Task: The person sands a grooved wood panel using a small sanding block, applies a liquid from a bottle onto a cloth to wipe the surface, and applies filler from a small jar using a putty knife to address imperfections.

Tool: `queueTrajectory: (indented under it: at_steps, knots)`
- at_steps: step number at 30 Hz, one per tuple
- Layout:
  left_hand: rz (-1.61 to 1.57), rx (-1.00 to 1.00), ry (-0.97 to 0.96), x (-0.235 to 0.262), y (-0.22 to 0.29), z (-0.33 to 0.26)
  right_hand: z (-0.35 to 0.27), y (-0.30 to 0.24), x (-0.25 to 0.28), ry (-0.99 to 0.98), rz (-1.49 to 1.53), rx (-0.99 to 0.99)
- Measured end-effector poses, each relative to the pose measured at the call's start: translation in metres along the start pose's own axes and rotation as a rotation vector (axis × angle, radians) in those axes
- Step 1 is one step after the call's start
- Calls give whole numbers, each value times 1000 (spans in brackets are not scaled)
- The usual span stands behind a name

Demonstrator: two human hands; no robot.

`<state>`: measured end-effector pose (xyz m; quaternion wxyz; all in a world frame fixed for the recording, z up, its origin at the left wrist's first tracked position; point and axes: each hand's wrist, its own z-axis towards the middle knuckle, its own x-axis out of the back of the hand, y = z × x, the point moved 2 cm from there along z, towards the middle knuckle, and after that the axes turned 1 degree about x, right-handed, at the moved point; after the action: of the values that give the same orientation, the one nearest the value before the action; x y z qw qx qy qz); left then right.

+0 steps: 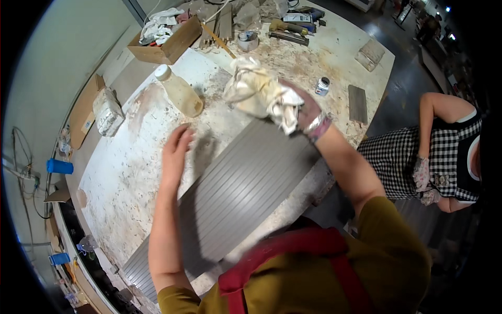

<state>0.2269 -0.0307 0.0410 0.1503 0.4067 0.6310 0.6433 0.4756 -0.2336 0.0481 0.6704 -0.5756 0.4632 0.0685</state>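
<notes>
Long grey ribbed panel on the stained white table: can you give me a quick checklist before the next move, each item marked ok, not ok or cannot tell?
1. Right hand has hold of the crumpled cream-white cloth: ok.
2. Left hand free, nothing visible in it: ok.
3. Panel lying on the table: ok.
4. Translucent plastic bottle with its white cap on, off the panel: ok.
5. Co-worker's gloved hand away from the panel: ok.
6. Cloth damp or dry: cannot tell.
</notes>
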Motion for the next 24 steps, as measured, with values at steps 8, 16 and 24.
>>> queueTrajectory:
  at_steps: [8, 16, 24]
  knots:
    - [-196, 77, 96, -45, -10, 14, 1, 40, -14, -74, -493, 122]
    - [286, -38, 168, 29, 65, -30, -5, 15, -6, -330, -634, 245]
    - [406, -253, 83, -32, 134, -38, -14, 113, -19, -713, 369, -534]
